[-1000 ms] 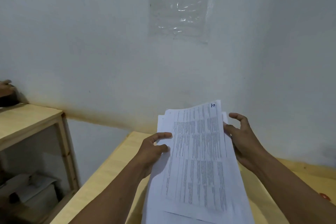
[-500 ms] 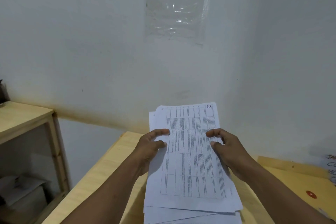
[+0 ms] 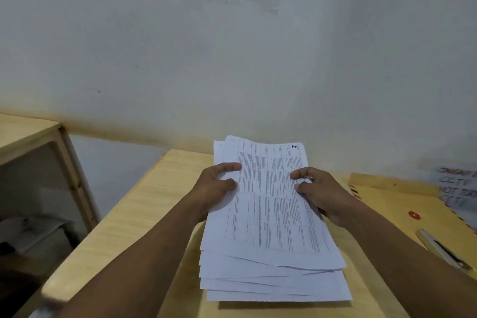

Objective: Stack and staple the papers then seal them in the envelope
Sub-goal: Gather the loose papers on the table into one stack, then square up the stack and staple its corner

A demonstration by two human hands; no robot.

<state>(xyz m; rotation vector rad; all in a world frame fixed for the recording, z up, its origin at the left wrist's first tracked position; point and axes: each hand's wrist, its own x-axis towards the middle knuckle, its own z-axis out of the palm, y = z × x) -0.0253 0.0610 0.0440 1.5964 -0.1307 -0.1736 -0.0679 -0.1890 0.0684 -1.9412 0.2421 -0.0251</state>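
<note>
**stapleguy:** Papers (image 3: 268, 214) are sitting on the wooden table (image 3: 144, 204) now, a thick loose stack, near edges fanning out unevenly. Only the head view to go on. Left hand (image 3: 216, 188) is pressing on the stack's left edge, thumb on top, fingers going under or alongside, can't tell which. Right hand (image 3: 320, 193) is doing the same on the right edge, so both are clamped on the stack, not open.

**deskjockey:** So what's changing?

**stapleguy:** A second ago the right hand was out past the stack's right edge, fingers spread. It's coming in onto the top sheet now, and the pile is sinking flatter toward the table. I'd say they're still squaring it up, nothing stapled yet.

**deskjockey:** Envelope anywhere?

**stapleguy:** Brown envelope (image 3: 402, 204) with a red button closure is showing right of the stack now, barely visible earlier. A pen-like thing (image 3: 441, 248) is lying on it, too blurry to say more. No stapler that I can see.
</note>
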